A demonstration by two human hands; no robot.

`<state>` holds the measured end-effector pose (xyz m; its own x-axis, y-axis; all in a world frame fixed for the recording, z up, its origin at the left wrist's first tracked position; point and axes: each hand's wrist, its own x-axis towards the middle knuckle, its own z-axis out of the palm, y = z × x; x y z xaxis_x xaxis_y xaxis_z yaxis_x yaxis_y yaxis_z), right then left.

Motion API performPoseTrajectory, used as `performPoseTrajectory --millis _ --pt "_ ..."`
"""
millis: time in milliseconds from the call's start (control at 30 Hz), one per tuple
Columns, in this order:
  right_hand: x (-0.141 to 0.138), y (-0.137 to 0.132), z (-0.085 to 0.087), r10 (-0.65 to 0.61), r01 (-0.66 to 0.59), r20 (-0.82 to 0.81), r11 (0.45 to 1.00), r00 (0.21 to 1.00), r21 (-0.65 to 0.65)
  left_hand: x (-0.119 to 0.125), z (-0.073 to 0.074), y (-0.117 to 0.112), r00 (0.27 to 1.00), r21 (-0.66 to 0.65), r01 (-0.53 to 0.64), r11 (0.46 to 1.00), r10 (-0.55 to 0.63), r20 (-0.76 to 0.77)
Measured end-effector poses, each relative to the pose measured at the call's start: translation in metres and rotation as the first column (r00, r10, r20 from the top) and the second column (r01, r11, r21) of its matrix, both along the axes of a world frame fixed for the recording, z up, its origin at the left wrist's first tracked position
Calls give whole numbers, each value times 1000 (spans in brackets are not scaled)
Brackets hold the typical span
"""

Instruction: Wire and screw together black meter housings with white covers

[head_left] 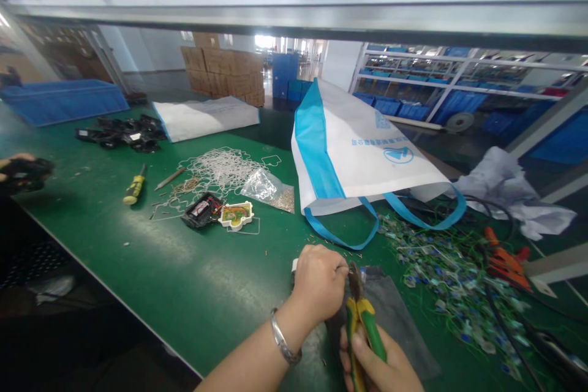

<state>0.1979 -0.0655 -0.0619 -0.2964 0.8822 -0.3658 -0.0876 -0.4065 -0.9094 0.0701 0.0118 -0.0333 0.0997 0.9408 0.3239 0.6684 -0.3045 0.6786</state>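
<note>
Pliers (352, 318) were at the near edge of the view, right of centre, above the green bench (184, 282). The right hand (388, 364) had its grip wrapped firmly round the green-and-yellow handles. The left hand (319, 285), silver bracelet (285, 340) at the wrist, was just beside the plier nose, fingers curled in; could not tell whether its grip had closed on a part.

Step in hand, as judged: close plier work on something small at the left fingertips. The next move seemed to call for a steady left hand, the nose lined up exactly, and a measured squeeze of the handles, fingers kept out of the bite.

Hidden: the workpiece. A white edge (294, 266) showed past the left knuckles, but the back of the hand covered the remainder. Whether the jaws were parted or met on anything could not be made out. A dark piece below the hands was too shaded to identify; grey cloth-like material (397, 318) lay beside it. Brass-coloured screws (359, 256) beyond were tiny and soft in focus. At the left edge, a co-worker's hand near black parts (27, 174) was blurred and cut off.
</note>
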Motion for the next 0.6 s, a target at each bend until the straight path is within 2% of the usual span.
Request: performPoseTrajectory --millis 100,167,233,367,467,600 --pt "-3 -2 -1 -30 14 -217 997 976 -71 -1 1 0 1000 -9 3 1000 -3 -3" --pt "-1 -1 0 -61 36 -274 995 960 -94 -1 1 0 1000 -18 2 1000 -2 -7" --pt "3 0 3 -52 39 -212 997 976 -67 -2 2 0 1000 -17 9 1000 -10 -18" --pt "9 3 11 1 0 13 1000 1000 -19 -2 3 0 999 -4 10 1000 -10 -36" --pt "7 3 13 -8 10 69 999 998 -36 -1 3 1 999 -5 4 1000 -4 -46" --pt "4 0 7 -7 1 111 999 994 54 0 2 0 999 -2 6 1000 -6 -36"
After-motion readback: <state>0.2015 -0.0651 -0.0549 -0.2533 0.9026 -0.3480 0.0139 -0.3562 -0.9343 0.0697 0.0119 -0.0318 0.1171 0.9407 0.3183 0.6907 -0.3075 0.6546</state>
